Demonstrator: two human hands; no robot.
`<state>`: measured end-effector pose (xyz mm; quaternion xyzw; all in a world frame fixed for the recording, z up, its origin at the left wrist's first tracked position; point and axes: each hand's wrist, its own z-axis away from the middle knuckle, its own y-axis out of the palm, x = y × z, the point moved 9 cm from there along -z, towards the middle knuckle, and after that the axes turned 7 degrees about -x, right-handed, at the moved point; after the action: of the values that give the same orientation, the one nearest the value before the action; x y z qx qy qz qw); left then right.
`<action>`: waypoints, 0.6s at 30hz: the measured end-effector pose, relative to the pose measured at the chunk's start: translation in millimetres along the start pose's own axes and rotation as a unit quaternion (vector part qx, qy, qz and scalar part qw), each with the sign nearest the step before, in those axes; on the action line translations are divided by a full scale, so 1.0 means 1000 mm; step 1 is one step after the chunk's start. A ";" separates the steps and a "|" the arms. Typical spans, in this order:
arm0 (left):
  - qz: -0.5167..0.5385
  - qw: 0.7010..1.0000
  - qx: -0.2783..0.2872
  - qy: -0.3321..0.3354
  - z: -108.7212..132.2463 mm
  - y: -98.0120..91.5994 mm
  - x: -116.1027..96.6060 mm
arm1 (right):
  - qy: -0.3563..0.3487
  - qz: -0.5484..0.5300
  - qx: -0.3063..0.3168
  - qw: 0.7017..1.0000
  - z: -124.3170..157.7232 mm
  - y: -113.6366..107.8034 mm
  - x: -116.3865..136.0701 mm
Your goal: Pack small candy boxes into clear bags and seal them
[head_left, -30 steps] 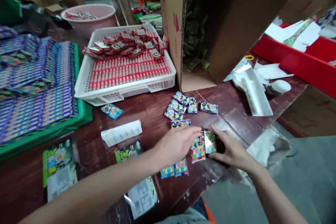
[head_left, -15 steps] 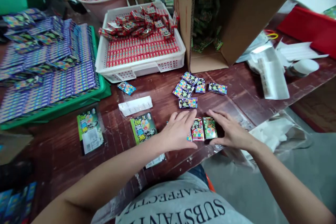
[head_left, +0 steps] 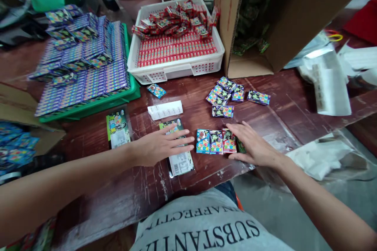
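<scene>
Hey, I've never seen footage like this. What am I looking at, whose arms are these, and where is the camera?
There is no machine here. These are one person's two bare arms, filmed by a single camera worn on their head and looking forward and down. That is why the arms enter from the bottom edge, above the grey shirt.

The left hand lies open over a flat clear bag with a green label, on the dark wooden table. The right hand rests flat on the right end of a row of small colourful packets. Neither hand grips anything.

Behind the row lies a loose cluster of packets. Further back are a white basket of red packets, a green tray of purple packets, and an open cardboard box.
</scene>
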<state>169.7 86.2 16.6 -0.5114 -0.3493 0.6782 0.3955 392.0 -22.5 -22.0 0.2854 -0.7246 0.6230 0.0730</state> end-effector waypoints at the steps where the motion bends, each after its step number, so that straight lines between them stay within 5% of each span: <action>1: 0.010 1.000 0.000 -0.002 -0.002 0.003 -0.005 | -0.006 0.023 0.003 1.000 -0.005 0.002 0.006; 5: -0.029 0.998 -0.045 -0.043 0.005 0.006 -0.022 | -0.031 0.071 0.014 0.997 -0.037 0.021 0.037; 8: -0.072 0.981 -0.098 -0.149 0.030 0.014 -0.019 | -0.046 0.065 0.036 0.996 -0.053 0.039 0.050; 13: -0.049 0.930 -0.171 -0.323 0.076 0.047 -0.007 | -0.059 0.062 0.052 0.995 -0.051 0.048 0.048; 18: -0.019 0.910 -0.208 -0.359 0.080 0.067 -0.018 | -0.049 0.033 0.024 0.998 -0.051 0.042 0.049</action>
<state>83.3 34.8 -15.9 -0.2974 -0.6104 0.7205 0.1412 317.6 13.0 -25.0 0.2928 -0.7211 0.6278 0.0100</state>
